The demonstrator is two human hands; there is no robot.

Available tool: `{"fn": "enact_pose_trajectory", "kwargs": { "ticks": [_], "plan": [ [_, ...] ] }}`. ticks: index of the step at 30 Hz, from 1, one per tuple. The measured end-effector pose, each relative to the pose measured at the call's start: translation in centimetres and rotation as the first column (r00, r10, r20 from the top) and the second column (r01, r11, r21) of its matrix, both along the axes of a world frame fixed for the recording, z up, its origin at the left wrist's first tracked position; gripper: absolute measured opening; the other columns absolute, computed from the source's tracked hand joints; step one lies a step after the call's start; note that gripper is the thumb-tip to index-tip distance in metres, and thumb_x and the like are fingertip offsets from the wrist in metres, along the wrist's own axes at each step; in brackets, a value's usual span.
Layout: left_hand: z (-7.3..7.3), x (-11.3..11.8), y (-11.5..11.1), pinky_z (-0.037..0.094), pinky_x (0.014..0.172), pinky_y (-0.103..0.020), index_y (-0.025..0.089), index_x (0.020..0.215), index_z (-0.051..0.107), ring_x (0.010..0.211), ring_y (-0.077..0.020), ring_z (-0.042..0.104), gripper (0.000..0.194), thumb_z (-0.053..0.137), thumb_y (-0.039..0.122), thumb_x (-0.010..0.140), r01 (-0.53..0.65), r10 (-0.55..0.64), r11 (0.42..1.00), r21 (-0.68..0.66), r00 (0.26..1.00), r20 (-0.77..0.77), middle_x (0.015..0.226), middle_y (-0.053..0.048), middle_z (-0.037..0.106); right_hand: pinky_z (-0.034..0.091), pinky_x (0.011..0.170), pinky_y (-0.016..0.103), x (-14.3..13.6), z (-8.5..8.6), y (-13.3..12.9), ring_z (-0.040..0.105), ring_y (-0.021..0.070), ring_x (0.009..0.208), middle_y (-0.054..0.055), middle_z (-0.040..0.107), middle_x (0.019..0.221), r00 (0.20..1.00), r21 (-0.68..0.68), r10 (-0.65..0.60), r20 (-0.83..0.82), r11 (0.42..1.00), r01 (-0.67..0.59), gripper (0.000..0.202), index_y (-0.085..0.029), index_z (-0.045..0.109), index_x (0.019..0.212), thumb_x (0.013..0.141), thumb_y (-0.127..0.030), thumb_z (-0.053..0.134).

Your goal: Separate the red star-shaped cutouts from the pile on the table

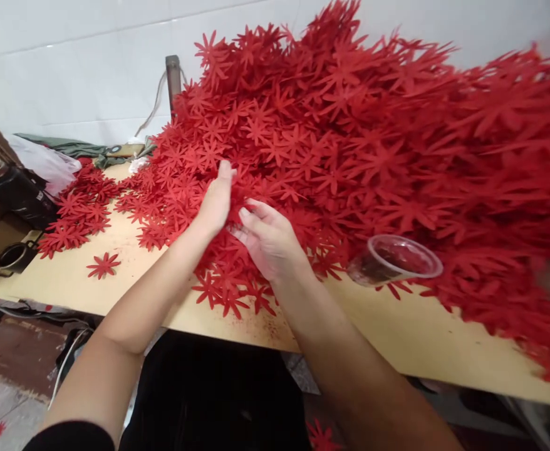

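My left hand [217,199] is held edge-on at the front of a big heap of red artificial flowers [298,138]. Its palm faces right and its fingers stretch out, pointing away from me, partly hidden. Just right of it, my right hand [268,241] is curled, thumb and fingers drawn close together. Red shows between and behind these fingers, but whether a flower is pinched there I cannot make out. The flat flowers have several narrow petals. A few loose flowers [230,291] lie on the table just below both hands.
A clear plastic cup [404,258] with dark contents tilts among the flowers at right. On the pale tabletop [129,285] lies a single flower [103,265]. At left are a black thermos [19,188], a dark mug [14,257] and a white plastic bag [44,163]. A tiled wall stands behind.
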State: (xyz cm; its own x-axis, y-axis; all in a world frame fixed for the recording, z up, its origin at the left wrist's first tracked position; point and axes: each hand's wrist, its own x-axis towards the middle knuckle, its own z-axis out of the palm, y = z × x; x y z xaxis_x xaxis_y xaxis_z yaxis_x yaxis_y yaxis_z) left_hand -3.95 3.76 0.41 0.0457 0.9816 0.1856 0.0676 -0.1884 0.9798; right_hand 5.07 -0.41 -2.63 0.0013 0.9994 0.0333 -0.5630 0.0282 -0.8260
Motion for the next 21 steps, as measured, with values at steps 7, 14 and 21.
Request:
{"fn": "enact_pose_trajectory", "kwargs": {
  "ticks": [7,14,21],
  "plan": [
    [0.6,-2.6,-1.9,0.043,0.071,-0.021,0.019,0.090,0.063,0.074,-0.0081,0.057,0.030,0.070,0.040,0.070,0.075,-0.066,0.991,-0.112,0.994,0.083,0.082,0.002,0.063,0.043,0.059,0.022,0.8,-0.3,2.6,0.054,0.0075,0.064,-0.006,0.058,0.072,0.984,0.086,-0.143,0.103,0.987,0.135,0.035,-0.021,0.052,0.076,0.056,-0.035,0.077],
    [-0.2,-2.0,-1.9,0.043,0.061,-0.019,0.017,0.074,0.058,0.057,-0.0043,0.044,0.029,0.074,0.040,0.068,0.170,-0.141,0.976,-0.137,0.970,0.198,0.064,0.006,0.050,0.044,0.063,0.026,0.8,0.1,3.1,0.051,0.0098,0.064,-0.003,0.053,0.071,0.810,0.436,-0.460,0.364,0.852,0.289,0.021,-0.022,0.049,0.072,0.069,-0.031,0.067],
    [-0.8,-1.9,-1.6,0.045,0.059,-0.016,0.016,0.076,0.059,0.060,-0.0038,0.051,0.015,0.071,0.023,0.070,0.196,-0.109,0.959,-0.205,0.922,0.372,0.069,0.004,0.059,0.050,0.081,0.031,0.7,0.3,3.2,0.055,0.0140,0.082,0.002,0.057,0.089,0.805,0.447,-0.418,0.420,0.868,0.218,0.023,-0.024,0.052,0.081,0.074,-0.042,0.063]
  ]
}}
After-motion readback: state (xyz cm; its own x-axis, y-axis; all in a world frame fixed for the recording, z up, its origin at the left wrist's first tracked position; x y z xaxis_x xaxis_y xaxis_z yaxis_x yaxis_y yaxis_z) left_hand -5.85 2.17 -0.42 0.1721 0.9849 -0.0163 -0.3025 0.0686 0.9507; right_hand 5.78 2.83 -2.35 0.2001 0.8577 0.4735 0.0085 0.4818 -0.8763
